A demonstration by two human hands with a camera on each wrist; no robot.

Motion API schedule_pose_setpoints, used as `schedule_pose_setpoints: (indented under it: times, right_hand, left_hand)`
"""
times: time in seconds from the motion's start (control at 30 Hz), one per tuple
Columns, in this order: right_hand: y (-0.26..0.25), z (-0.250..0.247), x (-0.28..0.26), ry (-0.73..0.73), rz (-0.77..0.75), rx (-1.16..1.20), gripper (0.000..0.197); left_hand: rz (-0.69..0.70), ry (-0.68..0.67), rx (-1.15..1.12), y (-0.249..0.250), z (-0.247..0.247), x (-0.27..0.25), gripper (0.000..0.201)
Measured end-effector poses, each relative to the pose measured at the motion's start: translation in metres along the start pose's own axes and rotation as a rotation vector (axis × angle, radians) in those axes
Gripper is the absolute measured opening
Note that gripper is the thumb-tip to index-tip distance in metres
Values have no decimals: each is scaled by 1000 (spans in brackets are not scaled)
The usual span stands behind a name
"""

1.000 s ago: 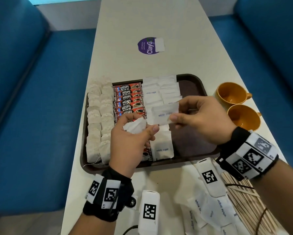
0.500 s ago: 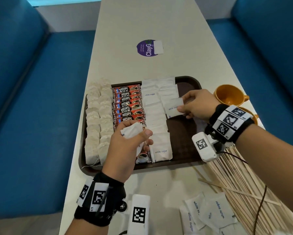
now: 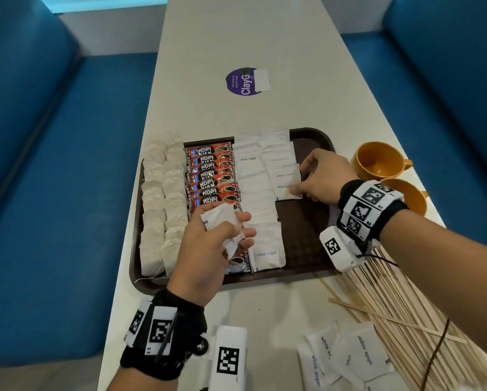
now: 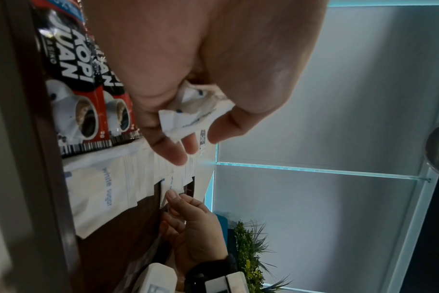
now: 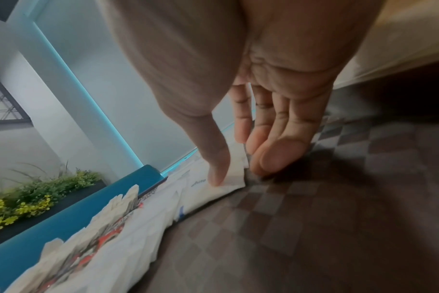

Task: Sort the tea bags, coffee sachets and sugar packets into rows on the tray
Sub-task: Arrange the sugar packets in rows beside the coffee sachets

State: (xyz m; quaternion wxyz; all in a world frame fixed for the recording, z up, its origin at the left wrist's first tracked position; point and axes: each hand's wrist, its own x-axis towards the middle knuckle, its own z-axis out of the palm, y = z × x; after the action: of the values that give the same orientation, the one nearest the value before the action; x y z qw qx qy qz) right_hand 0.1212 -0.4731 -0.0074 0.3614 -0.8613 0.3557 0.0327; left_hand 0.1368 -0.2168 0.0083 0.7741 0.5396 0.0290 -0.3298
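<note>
Over the brown tray (image 3: 315,261) the left hand (image 3: 208,249) hovers with its fingers curled round a crumpled bunch of white sugar packets (image 3: 219,218); the left wrist view shows the bunch (image 4: 188,119) pinched between thumb and fingers. Across the tray, the right hand (image 3: 325,179) is down on the surface, thumb pressing a single sugar packet (image 3: 287,190) at the near end of the second sugar row, fingers reaching down beside its edge. From the right wrist, the thumb tip sits on that packet (image 5: 226,186) while the fingertips (image 5: 271,158) touch the checkered tray floor just beside it, so it is a light pinch at the packet's edge.

Along the tray's left side run two rows of tea bags (image 3: 163,204). Next to them sits a row of red coffee sachets (image 3: 212,176), overlapping one another. Right of those lies a full row of sugar packets (image 3: 260,210), and the shorter second sugar row (image 3: 279,153) ends at the right hand. The right part of the tray floor is bare.

On the counter (image 3: 236,38) near the person, loose sugar packets (image 3: 346,356) lie in a heap beside a spread of wooden stirrers (image 3: 405,311). Two orange cups (image 3: 377,160) stand just right of the tray, and a purple sticker (image 3: 243,81) sits farther up the counter.
</note>
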Motion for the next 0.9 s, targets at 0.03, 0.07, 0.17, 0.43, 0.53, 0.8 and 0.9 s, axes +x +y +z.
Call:
schedule_pose_setpoints:
  times: [0.03, 0.07, 0.17, 0.43, 0.53, 0.8, 0.9]
  right_hand:
    - [1, -1, 0, 14, -1, 4, 46]
    - [1, -3, 0, 38, -3, 19, 45]
    - [-3, -11, -10, 100, -17, 87, 35]
    - [-31, -15, -78, -220, -215, 356, 24]
    - [-33, -8, -95, -298, -266, 402, 31]
    - [-25, -8, -104, -428, -393, 384, 34]
    - [-22, -9, -101, -435, -368, 431, 24]
  left_hand:
    - [-3, -23, -21, 1, 0, 0, 55]
    - [-10, -47, -43, 1, -1, 0, 62]
    - [-30, -106, -91, 2, -1, -2, 68]
    - [-58, -165, -56, 3, 4, -9, 42]
    - [-49, -150, -7, 4, 7, -12, 39]
    - [-22, -57, 71, 5, 13, -14, 44]
    - [-45, -58, 44, 5, 14, -13, 39]
